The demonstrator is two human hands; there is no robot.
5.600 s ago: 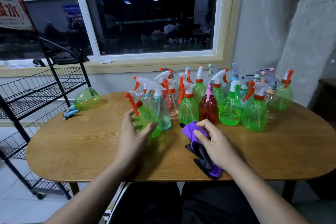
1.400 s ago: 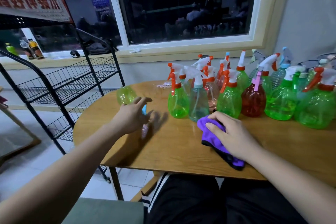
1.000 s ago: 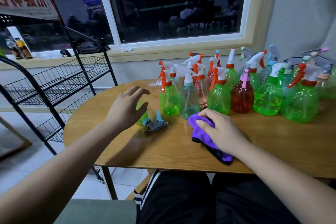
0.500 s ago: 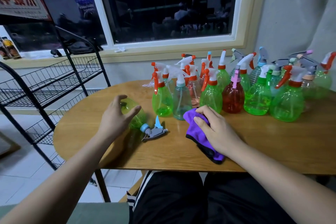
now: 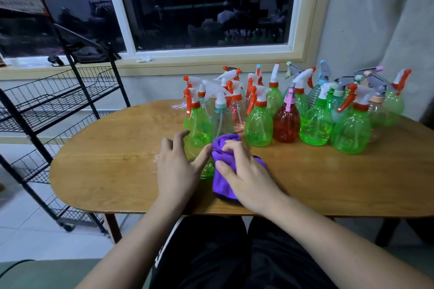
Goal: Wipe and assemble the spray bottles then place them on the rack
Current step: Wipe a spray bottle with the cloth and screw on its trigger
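A green spray bottle [image 5: 207, 170] lies on its side on the wooden table [image 5: 112, 162], near the front edge. My left hand [image 5: 179, 168] is cupped over it, thumb on the right side and fingers spread over the top, hiding most of it. My right hand [image 5: 246, 172] holds a bunched purple cloth [image 5: 224, 150] against the bottle's right end, so the spray head is hidden. A cluster of upright spray bottles [image 5: 259, 122], mostly green with one red [image 5: 286, 122], stands behind my hands. The black wire rack [image 5: 70, 91] stands left of the table.
The window sill [image 5: 187, 63] and wall run behind the table. On the sill behind the rack lies a dark bag [image 5: 87, 54]. The table's left half is bare wood. My legs sit under the front edge.
My left hand has dragged the lying green bottle from the table's left side rightward to the cloth. My right hand has lifted the cloth against the bottle's spray-head end.
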